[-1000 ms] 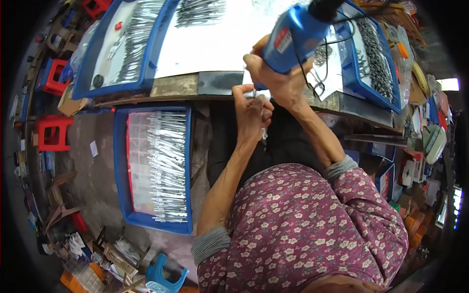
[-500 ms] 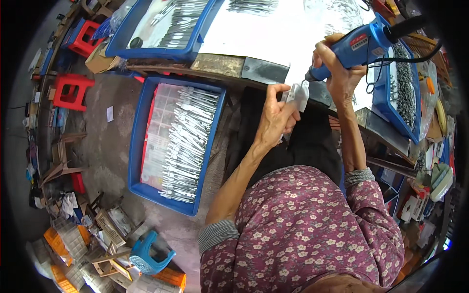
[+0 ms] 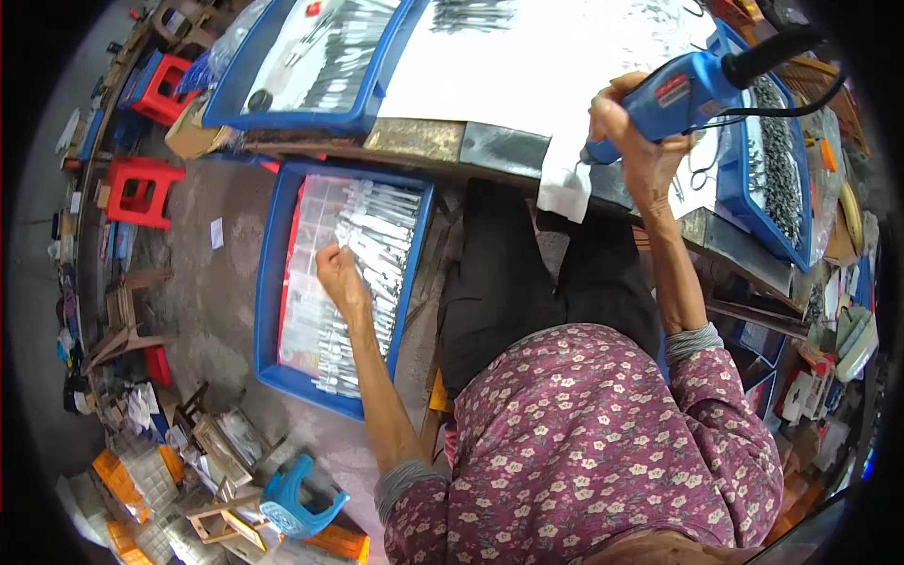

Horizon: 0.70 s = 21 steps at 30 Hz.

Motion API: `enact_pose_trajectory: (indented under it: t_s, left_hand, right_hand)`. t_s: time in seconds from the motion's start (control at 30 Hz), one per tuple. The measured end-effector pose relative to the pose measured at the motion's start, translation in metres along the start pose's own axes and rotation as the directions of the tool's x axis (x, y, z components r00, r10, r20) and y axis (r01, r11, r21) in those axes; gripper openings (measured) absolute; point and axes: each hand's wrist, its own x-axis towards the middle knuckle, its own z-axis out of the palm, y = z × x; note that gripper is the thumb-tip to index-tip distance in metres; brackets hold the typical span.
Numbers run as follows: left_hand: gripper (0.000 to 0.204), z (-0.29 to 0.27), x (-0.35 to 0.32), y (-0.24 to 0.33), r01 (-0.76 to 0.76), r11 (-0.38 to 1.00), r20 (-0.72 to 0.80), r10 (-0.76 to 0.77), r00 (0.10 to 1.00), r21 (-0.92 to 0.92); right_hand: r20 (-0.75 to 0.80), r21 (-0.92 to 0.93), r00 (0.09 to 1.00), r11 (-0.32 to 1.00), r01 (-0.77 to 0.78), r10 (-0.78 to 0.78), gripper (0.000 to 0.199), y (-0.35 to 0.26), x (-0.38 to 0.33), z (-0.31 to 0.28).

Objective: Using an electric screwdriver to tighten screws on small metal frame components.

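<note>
Okay so the workbench (image 3: 414, 137) spans the top, and a blue tray (image 3: 266, 292) sits lower, left of the person's legs (image 3: 499, 273). Blue power tool (image 3: 678, 94) has the right hand (image 3: 636, 141) wrapped round it, nose near the bench edge. Left hand (image 3: 341, 275) is curled over the tray; can't tell if it's pinching any of the slim metal pieces (image 3: 384, 221) lying in there.

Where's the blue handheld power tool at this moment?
In the head view, the blue handheld power tool is at upper right, held in the right hand, its tip by the white sheet hanging over the table edge.
</note>
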Motion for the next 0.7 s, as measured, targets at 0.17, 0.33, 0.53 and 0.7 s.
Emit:
enact_pose_trajectory:
  t_s: [0.17, 0.33, 0.53, 0.7]
  left_hand:
    - [0.02, 0.001, 0.0, -0.002, 0.015, 0.898, -0.105, 0.034, 0.994, 0.439]
    - [0.028, 0.003, -0.002, 0.011, 0.093, 0.78, -0.131, -0.014, 0.991, 0.618]
    - [0.02, 0.03, -0.002, 0.062, -0.217, 0.82, 0.086, 0.203, 0.976, 0.529]
    - [0.017, 0.133, -0.007, 0.156, -0.7, 0.707, 0.407, 0.612, 0.678, 0.103]
  right_hand:
    - [0.019, -0.03, 0.997, 0.997, -0.071, 0.071, 0.006, -0.001, -0.002, -0.002]
    - [0.012, 0.063, 0.992, 0.99, -0.128, 0.127, 0.012, 0.0, -0.003, -0.004]
    - [-0.001, 0.057, 0.989, 0.988, -0.147, 0.147, 0.015, 0.002, -0.001, -0.004]
    - [-0.01, 0.112, 0.985, 0.98, -0.167, 0.17, 0.015, 0.001, 0.004, -0.014]
